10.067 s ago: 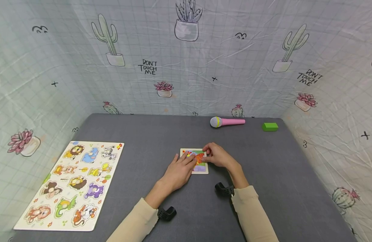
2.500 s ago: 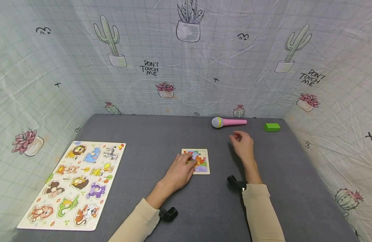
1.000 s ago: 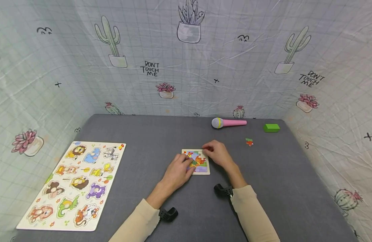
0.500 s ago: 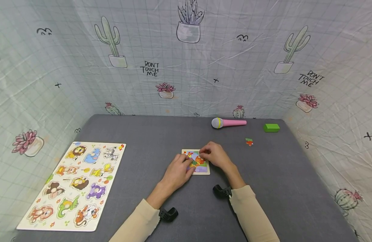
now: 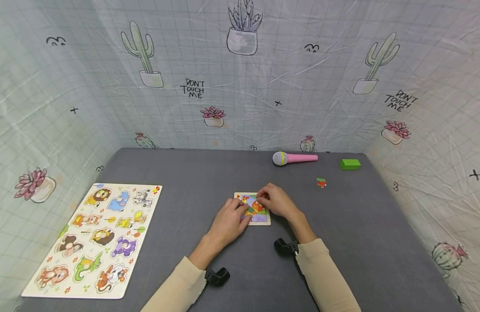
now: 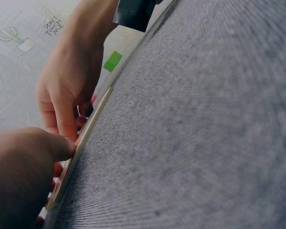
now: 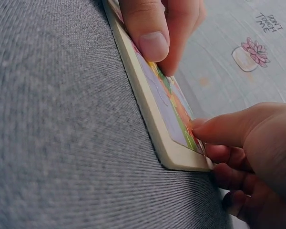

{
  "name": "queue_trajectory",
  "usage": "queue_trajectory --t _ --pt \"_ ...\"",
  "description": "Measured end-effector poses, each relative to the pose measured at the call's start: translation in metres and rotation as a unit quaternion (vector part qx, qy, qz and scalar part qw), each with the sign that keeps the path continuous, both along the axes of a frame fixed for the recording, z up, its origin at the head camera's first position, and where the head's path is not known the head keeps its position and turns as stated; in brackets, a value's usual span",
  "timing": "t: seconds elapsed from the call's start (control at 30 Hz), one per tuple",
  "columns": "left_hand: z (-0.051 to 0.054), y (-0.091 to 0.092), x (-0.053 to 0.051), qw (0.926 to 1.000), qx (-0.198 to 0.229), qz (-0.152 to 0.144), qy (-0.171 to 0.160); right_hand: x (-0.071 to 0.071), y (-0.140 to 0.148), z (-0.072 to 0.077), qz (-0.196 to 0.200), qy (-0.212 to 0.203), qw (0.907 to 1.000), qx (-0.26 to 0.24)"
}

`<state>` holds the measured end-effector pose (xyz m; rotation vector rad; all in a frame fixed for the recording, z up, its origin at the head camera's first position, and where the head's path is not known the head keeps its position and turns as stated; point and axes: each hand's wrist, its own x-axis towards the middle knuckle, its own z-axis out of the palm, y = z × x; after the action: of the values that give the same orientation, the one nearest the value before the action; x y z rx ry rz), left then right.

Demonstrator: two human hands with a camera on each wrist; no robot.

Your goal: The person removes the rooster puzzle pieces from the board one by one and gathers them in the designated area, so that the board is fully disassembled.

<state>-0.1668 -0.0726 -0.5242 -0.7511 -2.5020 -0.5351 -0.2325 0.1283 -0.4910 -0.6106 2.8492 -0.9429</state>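
Note:
A small square jigsaw puzzle (image 5: 259, 219) with a pale frame and a colourful hen picture lies mid-table. My left hand (image 5: 227, 221) rests on its left part, fingertips and thumb pressing down on the picture. Curled over the puzzle's upper right, my right hand (image 5: 280, 203) brings thumb and index finger together at a piece there, which they largely hide. In the right wrist view the right thumb (image 7: 224, 128) touches the orange part, with other fingers beside the frame's corner. A loose green-and-orange puzzle piece (image 5: 321, 183) lies to the right of the puzzle.
On the left lies a large animal puzzle board (image 5: 93, 240). A pink toy microphone (image 5: 296, 158) and a green block (image 5: 350, 164) stand along the back edge. Cactus-printed cloth (image 5: 244, 95) walls the grey table (image 5: 209, 173) on the far side and both flanks.
The loose piece came to lie on the right as the right hand returned from there to the puzzle. In the last second its fingers shifted slightly left, inward from the corner. The left hand stays.

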Motion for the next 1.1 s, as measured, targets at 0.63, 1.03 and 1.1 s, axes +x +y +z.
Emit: queue_trajectory --t 0.63,1.03,1.1 --pt "-0.0007 0.0006 -0.0001 0.9999 -0.004 -0.008 0.006 0.0 0.0004 0.0008 0.009 -0.015 0.9998 0.0" --pt "-0.0011 0.0005 0.0003 0.9997 -0.01 -0.011 0.018 0.001 0.0003 0.0023 0.007 -0.016 0.9998 -0.001" --pt "-0.0009 0.0002 0.0005 0.9997 -0.012 -0.012 0.016 0.0009 -0.0002 0.0024 0.006 -0.018 0.9998 -0.001"
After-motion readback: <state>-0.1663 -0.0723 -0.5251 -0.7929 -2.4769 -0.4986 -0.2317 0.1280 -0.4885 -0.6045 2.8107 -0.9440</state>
